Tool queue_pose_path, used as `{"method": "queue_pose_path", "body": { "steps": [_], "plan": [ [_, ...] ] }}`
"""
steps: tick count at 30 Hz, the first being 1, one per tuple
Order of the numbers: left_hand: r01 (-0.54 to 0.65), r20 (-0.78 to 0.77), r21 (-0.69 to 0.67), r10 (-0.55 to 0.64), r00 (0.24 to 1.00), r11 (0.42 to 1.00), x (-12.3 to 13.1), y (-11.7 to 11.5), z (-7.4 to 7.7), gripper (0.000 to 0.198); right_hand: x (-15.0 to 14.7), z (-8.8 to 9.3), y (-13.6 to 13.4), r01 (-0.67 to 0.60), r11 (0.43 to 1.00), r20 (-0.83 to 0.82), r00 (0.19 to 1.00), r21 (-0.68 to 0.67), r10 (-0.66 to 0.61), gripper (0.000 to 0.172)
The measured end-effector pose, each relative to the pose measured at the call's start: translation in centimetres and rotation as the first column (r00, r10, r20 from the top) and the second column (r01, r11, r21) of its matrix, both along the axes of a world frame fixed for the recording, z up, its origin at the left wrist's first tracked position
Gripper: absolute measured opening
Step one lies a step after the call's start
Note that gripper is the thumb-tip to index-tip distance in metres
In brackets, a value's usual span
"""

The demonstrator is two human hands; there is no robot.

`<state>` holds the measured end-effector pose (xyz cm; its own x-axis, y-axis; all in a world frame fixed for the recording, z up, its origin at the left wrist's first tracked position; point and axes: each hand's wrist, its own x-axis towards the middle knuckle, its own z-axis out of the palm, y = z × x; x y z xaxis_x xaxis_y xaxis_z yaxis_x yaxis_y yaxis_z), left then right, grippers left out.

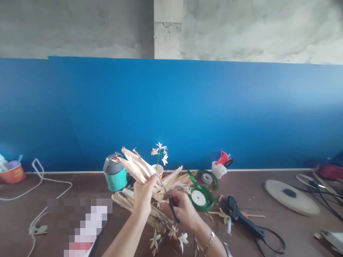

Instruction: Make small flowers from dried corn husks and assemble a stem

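Observation:
My left hand (143,194) is closed round a bunch of dried corn husks (136,166), which fan out up and to the left. Close beside it, my right hand (182,207) grips a slim black-handled cutting tool (173,210). Its narrow metal blade lies against the lower part of the husks; seen edge-on, its exact kind is unclear. More dried husks (175,180) lie behind and under both hands. Below them on the table are several loose pale husk flowers (183,241). A paper cup (160,170) behind the husks holds a green stem with white flowers (160,146).
Green ribbon on a spool (199,197) lies right of my hands, near a tape roll (207,178). A black glue gun (242,216) and a round disc (292,197) are farther right. A teal canister (115,176) stands left, near a white cable (63,182).

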<state>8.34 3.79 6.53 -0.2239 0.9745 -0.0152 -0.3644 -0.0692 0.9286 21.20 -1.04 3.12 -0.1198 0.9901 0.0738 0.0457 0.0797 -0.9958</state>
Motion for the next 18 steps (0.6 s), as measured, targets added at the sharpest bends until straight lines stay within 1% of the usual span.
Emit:
{"method": "queue_pose_path", "body": {
  "steps": [4,7,9,14,18],
  "plan": [
    [0.003,0.012,0.008,-0.003,1.000,1.000,-0.14,0.14,-0.22,0.028,-0.07,-0.15,0.07,0.000,1.000,-0.005,1.000,-0.027,0.000,0.029],
    [0.026,0.020,0.007,-0.026,0.999,1.000,-0.26,0.20,-0.27,0.030,-0.05,-0.20,0.11,-0.002,0.999,-0.003,1.000,-0.034,0.002,0.029],
    [0.038,0.017,0.006,-0.038,0.999,0.999,-0.36,0.22,-0.21,0.030,-0.01,-0.17,0.14,0.000,1.000,0.003,1.000,-0.031,0.000,0.029],
    [0.025,0.007,-0.005,-0.025,1.000,1.000,-0.47,0.18,0.22,0.029,0.01,0.37,0.07,-0.004,0.999,0.015,1.000,-0.042,0.004,0.028],
    [0.016,0.036,0.003,-0.016,0.999,1.000,-0.33,0.16,0.44,0.030,0.09,0.59,0.00,-0.014,1.000,0.024,1.000,0.002,0.014,0.025]
  ]
}}
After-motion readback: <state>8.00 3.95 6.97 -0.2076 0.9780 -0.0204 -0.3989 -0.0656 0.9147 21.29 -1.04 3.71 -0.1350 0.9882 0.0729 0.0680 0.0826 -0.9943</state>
